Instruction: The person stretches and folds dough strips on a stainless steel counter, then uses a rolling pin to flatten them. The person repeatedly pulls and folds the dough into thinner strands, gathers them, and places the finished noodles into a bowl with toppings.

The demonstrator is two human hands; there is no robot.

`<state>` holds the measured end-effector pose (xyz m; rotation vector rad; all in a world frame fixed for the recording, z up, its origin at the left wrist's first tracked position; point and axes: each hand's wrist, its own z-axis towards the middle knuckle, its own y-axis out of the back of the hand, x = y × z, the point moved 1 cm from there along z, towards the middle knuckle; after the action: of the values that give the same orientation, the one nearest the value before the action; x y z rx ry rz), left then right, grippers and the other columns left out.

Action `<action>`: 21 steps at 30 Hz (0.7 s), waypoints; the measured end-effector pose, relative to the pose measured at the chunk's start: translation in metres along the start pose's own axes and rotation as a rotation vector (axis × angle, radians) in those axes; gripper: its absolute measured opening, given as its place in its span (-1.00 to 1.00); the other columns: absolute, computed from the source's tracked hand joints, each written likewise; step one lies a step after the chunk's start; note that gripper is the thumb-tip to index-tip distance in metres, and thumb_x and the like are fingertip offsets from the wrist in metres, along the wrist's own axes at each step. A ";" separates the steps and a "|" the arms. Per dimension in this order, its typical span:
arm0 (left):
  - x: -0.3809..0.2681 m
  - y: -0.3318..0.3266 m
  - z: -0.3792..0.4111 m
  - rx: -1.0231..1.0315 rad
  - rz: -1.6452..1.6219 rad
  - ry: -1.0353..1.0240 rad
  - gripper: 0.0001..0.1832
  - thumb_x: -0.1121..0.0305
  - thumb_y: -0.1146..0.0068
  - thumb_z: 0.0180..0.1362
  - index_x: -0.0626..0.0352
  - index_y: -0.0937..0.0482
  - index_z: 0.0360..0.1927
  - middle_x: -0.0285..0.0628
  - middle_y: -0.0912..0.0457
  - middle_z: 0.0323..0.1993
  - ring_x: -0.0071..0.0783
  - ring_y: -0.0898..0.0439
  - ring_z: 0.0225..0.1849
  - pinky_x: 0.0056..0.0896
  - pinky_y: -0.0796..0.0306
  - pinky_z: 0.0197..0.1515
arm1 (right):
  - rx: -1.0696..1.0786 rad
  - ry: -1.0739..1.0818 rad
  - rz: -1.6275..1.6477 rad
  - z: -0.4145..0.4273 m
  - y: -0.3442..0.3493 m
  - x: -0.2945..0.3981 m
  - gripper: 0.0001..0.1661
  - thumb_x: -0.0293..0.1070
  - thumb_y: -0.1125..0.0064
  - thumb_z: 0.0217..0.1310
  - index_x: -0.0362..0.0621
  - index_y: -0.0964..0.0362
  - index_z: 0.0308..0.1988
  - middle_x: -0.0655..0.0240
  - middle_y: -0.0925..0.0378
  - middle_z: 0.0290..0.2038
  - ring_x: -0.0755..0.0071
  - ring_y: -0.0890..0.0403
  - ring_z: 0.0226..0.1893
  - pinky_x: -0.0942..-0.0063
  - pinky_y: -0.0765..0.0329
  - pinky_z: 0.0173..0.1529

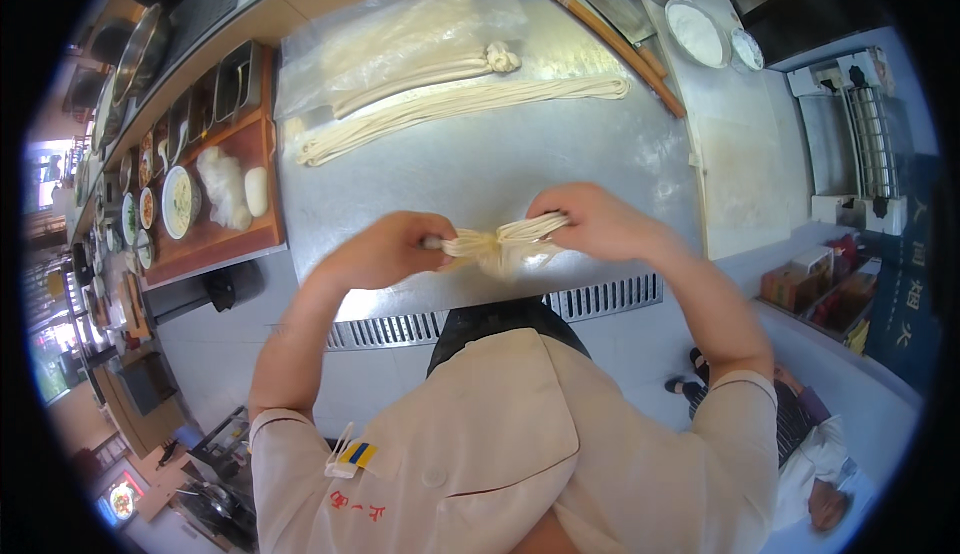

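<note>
Between my two hands hangs a bundle of pale dough noodles, held above the near part of the steel worktop. My left hand grips its left end, and my right hand is closed around the right end. The bundle's middle sags in a blur. Farther back, a long folded skein of noodles lies across the metal. Behind it are thicker dough strands with a knotted end, partly under a clear plastic sheet.
A long wooden rolling pin and a cleaver lie at the back right. A bowl of white flour stands on the pale side counter. Left is a wooden board with bowls and a dough piece. Another person is at lower right.
</note>
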<state>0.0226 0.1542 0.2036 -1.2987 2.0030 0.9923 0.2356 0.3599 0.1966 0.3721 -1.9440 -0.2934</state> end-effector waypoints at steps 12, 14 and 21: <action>0.345 -0.031 0.017 -0.680 -0.452 0.291 -0.84 0.49 -0.13 0.12 0.23 -0.65 -0.23 -0.25 -0.65 -0.40 -0.54 -0.54 -0.43 -0.47 -0.44 -0.32 | -0.949 -0.526 -0.141 -0.060 -0.040 -0.315 -0.72 -0.35 -0.18 0.13 -0.34 -0.64 -0.24 -0.05 -0.67 -0.35 0.04 -0.69 -0.35 0.19 -0.55 -0.24; 0.291 -0.048 -0.010 -0.723 -0.513 0.379 -0.85 0.51 -0.15 0.15 0.22 -0.62 -0.19 -0.35 -0.58 -0.47 -0.63 -0.42 -0.55 -0.53 -0.34 -0.46 | -0.825 -0.637 0.051 -0.048 -0.034 -0.262 -0.72 -0.36 -0.17 0.15 -0.33 -0.64 -0.22 -0.02 -0.67 -0.36 0.04 -0.69 -0.36 0.19 -0.54 -0.24; 0.236 -0.032 0.041 -0.841 -0.903 0.176 -0.81 0.43 -0.18 0.24 0.20 -0.59 -0.09 -0.41 -0.54 -0.49 -0.75 -0.29 -0.61 -0.65 -0.13 -0.61 | -1.083 -0.523 0.247 -0.008 -0.018 -0.252 -0.75 -0.42 -0.15 0.12 -0.30 -0.61 -0.20 -0.05 -0.66 -0.33 -0.02 -0.68 -0.32 0.20 -0.54 -0.21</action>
<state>-0.0360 0.0574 -0.0099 -2.4605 0.8091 1.2718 0.3377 0.4413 -0.0201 -0.7090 -1.9742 -1.2849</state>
